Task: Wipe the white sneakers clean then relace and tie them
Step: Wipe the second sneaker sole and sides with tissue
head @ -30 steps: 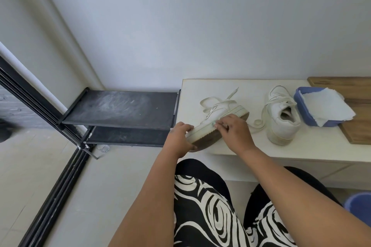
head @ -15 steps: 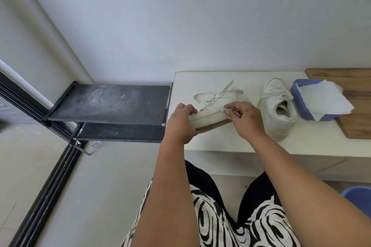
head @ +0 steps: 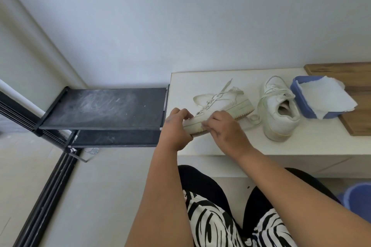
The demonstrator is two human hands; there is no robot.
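Observation:
One white sneaker lies tilted on its side at the left end of the white bench, sole edge toward me, laces loose. My left hand grips its toe end. My right hand has its fingers curled onto the midsole beside the left hand; whether a wipe sits under the fingertips is unclear. The second white sneaker stands upright to the right, heel toward me, laces loose.
A blue tub with a white cloth draped over it sits right of the sneakers, partly on a wooden board. A black shoe rack adjoins the bench's left end. A blue bucket stands on the floor.
The sneaker has been lowered and turned, so less of its sole faces me. My right hand has slid along the midsole toward the toe, closer to my left hand.

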